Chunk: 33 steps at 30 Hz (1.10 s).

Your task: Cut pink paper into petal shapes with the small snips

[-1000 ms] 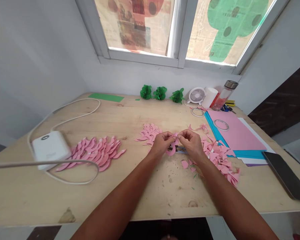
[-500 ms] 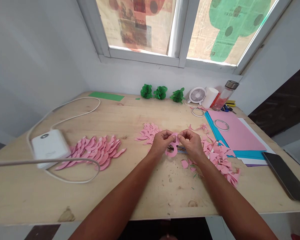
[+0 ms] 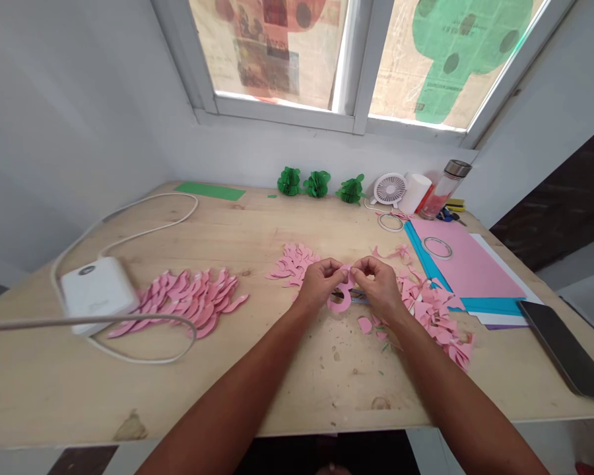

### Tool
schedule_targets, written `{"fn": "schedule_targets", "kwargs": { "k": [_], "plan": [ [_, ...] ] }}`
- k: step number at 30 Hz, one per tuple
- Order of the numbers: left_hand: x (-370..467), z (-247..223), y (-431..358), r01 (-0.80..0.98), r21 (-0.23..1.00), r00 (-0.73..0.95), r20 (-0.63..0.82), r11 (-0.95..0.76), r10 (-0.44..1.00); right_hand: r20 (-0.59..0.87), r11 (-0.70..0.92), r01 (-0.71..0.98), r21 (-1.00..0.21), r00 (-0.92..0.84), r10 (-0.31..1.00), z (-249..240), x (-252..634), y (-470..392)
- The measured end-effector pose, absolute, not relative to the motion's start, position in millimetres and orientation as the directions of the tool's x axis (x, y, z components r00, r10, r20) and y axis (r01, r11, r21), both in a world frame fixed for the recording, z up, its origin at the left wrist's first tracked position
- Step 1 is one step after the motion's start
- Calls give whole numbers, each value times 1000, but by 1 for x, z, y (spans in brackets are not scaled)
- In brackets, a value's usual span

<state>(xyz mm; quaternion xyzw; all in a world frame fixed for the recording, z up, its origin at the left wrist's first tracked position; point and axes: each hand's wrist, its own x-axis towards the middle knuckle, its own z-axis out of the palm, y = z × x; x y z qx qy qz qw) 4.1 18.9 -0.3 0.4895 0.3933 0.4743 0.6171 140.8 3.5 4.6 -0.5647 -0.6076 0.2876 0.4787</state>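
Note:
Between my two hands is a curled pink paper cutout [image 3: 340, 303], its lower end hanging in a hook shape. My left hand [image 3: 323, 282] pinches its upper part from the left. From the right, my right hand [image 3: 377, 284] pinches the same end, fingertips almost touching the left ones. Partly hidden behind the hands, scissors [image 3: 359, 295] lie on the table. Left of my left hand sits a small heap of pink paper pieces [image 3: 293, 262]. A larger heap of pink scraps [image 3: 438, 316] spreads beside my right forearm.
Layered pink petals [image 3: 193, 297] lie at left by a white power bank [image 3: 99, 290] with a looping cable. Green paper ornaments [image 3: 317, 184], a small fan [image 3: 390, 189] and a bottle [image 3: 445, 191] line the back. Coloured sheets [image 3: 485, 264], a tape roll [image 3: 438, 248] and a phone [image 3: 564, 346] are at right.
Both hands keep their pinch on the pink paper cutout with hardly any movement. The whole view has shifted very slightly.

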Motion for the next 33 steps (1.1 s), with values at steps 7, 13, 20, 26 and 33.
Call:
{"fn": "schedule_targets", "kwargs": {
  "k": [7,13,20,26,33],
  "plan": [
    [5,3,16,-195,978,239,-22,70,971,243,180,413,-893,105,964,6,140,3],
    [5,2,18,-193,980,233,-4,50,973,248,182,419,-889,107,963,4,141,5],
    [5,-2,21,-157,987,246,10,30,969,230,169,412,-895,103,968,6,141,3],
    [4,-1,18,-144,986,264,-42,82,963,208,150,405,-902,104,972,7,140,2],
    [3,-1,17,-124,990,274,-29,65,961,184,124,418,-900,106,977,10,141,2]
  ]
}}
